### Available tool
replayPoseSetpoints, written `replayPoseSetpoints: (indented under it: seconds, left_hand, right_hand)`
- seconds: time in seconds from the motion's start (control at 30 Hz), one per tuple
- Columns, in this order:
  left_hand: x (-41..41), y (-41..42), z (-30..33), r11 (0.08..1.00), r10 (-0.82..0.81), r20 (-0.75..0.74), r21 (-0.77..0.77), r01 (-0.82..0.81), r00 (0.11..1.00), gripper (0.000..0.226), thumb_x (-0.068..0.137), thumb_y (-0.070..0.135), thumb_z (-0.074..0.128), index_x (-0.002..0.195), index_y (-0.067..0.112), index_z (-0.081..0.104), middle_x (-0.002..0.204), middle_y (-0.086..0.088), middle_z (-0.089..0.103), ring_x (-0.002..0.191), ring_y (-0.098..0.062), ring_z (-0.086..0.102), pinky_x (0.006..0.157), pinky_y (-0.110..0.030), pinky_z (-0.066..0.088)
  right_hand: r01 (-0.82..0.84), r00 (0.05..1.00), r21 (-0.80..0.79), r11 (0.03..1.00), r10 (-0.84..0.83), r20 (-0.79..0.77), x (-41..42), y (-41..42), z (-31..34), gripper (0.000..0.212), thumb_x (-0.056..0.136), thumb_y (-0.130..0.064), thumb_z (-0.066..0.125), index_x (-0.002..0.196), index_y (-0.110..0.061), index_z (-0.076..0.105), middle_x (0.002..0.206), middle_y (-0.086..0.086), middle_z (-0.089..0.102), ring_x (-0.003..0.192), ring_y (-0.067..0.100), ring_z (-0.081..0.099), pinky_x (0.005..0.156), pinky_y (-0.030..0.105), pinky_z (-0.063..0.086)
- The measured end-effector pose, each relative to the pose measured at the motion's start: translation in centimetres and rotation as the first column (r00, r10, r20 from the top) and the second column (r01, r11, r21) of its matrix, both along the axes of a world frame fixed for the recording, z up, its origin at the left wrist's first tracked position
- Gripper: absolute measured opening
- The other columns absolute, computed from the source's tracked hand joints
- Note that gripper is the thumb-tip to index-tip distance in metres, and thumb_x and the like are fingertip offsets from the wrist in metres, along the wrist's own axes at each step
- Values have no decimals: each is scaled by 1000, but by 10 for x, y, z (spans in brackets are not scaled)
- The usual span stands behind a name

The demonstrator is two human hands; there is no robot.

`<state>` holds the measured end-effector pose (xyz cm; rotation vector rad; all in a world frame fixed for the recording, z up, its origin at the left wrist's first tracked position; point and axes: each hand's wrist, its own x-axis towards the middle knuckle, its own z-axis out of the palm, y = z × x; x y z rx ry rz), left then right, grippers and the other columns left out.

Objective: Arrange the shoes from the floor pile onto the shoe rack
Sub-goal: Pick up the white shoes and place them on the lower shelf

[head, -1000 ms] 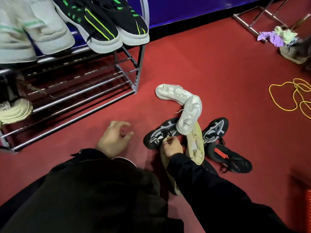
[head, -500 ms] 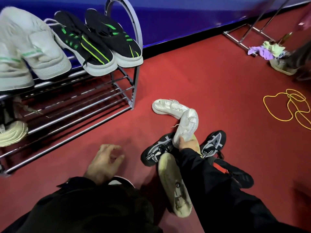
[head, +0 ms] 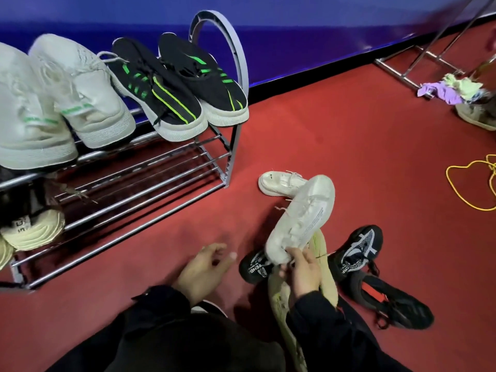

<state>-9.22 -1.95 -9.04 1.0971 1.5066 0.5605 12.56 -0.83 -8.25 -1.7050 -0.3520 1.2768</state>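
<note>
A red carpeted floor (head: 335, 135) is being bounded at the back by a blue wall panel, and a chrome shoe rack (head: 150, 181) is being used here as the landmark. On the rack's top tier a pair of white sneakers (head: 61, 103) is being carried at the left, with a pair of black sneakers with green stripes (head: 177, 87) beside it; all four heels are being pointed toward the camera. On the rack's lower tier, at its left end, cream shoes (head: 29, 234) are being held.

In front of the rack's right end, the left hand (head: 204, 272) is being held just above the floor, empty, with fingers loosely spread and curled. To the right of the rack, the right hand (head: 304, 272) is being closed around the heel of a white shoe (head: 303, 218), which is being raised with its long axis slanting up and away, toe pointing toward the upper right. A cream shoe (head: 324, 264) is being pressed against the same hand; whether it is being gripped cannot be told. Another white shoe (head: 279, 181) is being left lying behind, and black shoes (head: 357, 251) are being left under and to the right of the hand. Farther right of the rack, a yellow cord (head: 472, 183) is being left coiled on the floor.
</note>
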Motion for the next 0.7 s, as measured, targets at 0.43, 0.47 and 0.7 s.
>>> replayPoseSetpoints:
  seconds: [0.43,0.47,0.7]
  left_hand:
    - [-20,23,-14,974,227,222,-57,-220,948,42,93,13,68,131,25,55,115,13,75,104,-4,71,79,-16,56]
    - [-23,22,-15,975,223,221,-57,-216,949,42,93,12,68,131,24,55,115,14,75,104,-3,71,78,-14,55]
    - [-33,19,-20,961,266,158,-114,-250,951,46,88,3,70,129,18,59,109,-8,77,95,-8,74,74,-13,54]
  right_hand:
    - [-169,985,-164,972,171,1,-8,161,-44,29,99,-30,56,82,-7,56,70,9,58,53,20,56,43,26,50]
    - [-131,991,-201,971,127,-36,-5,183,-56,34,97,-36,57,87,-4,56,74,9,58,56,21,59,47,29,54]
    - [-158,971,-278,947,99,-216,4,245,-113,54,90,-65,48,95,-11,58,80,7,65,65,19,67,65,34,60]
